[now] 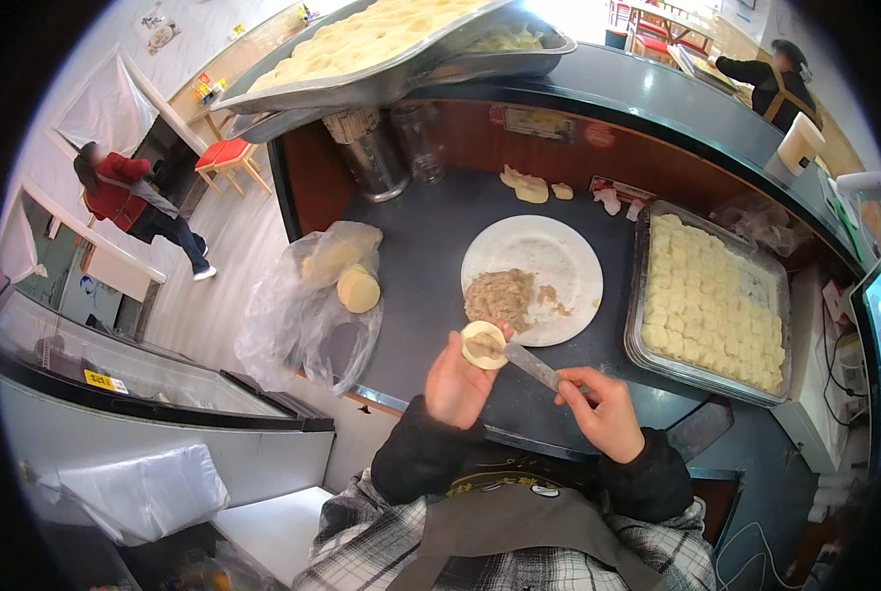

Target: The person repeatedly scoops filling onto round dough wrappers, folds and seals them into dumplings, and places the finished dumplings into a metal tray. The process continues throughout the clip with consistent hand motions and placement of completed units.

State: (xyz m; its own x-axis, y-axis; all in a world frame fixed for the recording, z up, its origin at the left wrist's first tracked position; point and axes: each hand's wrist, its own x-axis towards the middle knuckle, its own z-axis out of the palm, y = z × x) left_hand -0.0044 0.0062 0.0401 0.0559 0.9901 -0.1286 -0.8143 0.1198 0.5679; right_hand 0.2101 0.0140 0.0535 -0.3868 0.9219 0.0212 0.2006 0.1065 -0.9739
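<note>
On the fingers of my left hand (pixel 458 385) lies a round dough wrapper (pixel 473 359), with a dab of minced filling (pixel 486 344) at its middle. My right hand (pixel 604 411) grips a flat spreading blade (pixel 535 365), whose tip touches or nearly touches the wrapper's right edge. Just beyond both hands is a white plate (pixel 558 258). It carries a mound of minced filling (pixel 501 295) at its near left and a few scraps beside it. Left of the plate, a stack of round wrappers (pixel 359 289) sits at the mouth of a clear plastic bag (pixel 292 325).
At the right, a metal tray (pixel 636 325) holds rows of folded dumplings (pixel 706 310). Dough pieces (pixel 526 186) lie behind the plate. Dumpling-filled trays (pixel 411 81) stand on the raised counter. One person (pixel 126 196) walks at left; another (pixel 776 85) stands at far right. A monitor (pixel 880 354) edges the right.
</note>
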